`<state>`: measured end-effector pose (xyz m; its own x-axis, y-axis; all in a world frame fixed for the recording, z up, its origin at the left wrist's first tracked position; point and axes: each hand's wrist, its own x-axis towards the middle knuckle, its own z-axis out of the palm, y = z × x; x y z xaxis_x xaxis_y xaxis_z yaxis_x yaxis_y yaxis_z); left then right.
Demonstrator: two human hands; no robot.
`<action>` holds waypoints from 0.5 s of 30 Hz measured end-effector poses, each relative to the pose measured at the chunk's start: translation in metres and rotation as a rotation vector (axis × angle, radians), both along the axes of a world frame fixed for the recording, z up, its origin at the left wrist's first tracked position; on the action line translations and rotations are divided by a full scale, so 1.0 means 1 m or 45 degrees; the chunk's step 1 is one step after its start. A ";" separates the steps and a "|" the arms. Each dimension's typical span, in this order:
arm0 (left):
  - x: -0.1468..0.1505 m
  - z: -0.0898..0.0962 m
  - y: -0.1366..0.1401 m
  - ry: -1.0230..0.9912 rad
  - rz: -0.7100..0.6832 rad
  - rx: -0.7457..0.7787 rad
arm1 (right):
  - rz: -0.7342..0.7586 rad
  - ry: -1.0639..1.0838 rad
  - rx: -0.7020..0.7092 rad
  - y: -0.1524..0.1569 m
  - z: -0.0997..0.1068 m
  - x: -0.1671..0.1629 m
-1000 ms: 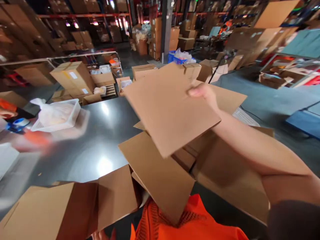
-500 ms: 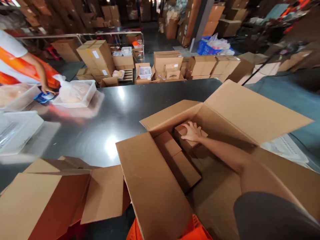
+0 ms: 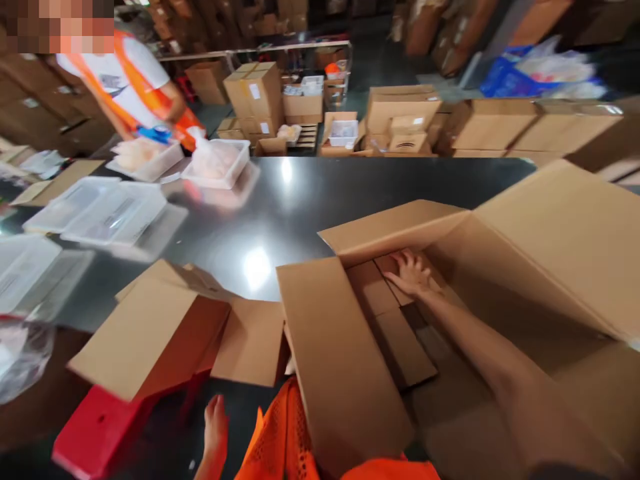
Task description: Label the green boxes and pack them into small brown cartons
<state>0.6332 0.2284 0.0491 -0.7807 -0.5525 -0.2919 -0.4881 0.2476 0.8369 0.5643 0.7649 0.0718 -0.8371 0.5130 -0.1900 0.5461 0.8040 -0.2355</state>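
A large open carton (image 3: 345, 347) stands before me with its flaps spread. Inside, small cardboard boxes (image 3: 405, 347) lie along its left wall. My right hand (image 3: 413, 275) reaches in and rests, fingers spread, on a small cardboard box (image 3: 395, 267) in the far corner, snug beside the others. Part of that box is hidden beneath the hand. Low in the view, my left hand (image 3: 215, 430) is raised with fingers stretched out and holds nothing visible. It is nearest to a second open carton (image 3: 145, 327) and a red plastic stool (image 3: 100, 427).
A dark shiny table (image 3: 220, 233) extends beyond the cartons. Clear plastic trays (image 3: 115, 213) and a white tray (image 3: 235, 177) with a bagged item sit at left. A co-worker in an orange vest (image 3: 135, 87) stands behind them. Stacked cartons (image 3: 255, 100) line the far side.
My view has swung left, bringing my left hand and the stool into sight. The small box under my right hand now sits lower, against the neighbouring boxes, and the hand lies flatter.
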 end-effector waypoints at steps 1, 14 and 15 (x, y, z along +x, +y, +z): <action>-0.004 -0.005 -0.008 -0.021 0.096 0.063 | -0.029 0.020 -0.011 -0.004 0.008 -0.005; -0.103 0.054 -0.086 0.854 0.271 0.239 | 1.683 0.389 -0.366 -0.291 0.203 -0.072; -0.104 0.057 -0.087 0.892 0.189 0.248 | 1.798 0.332 -0.360 -0.316 0.208 -0.079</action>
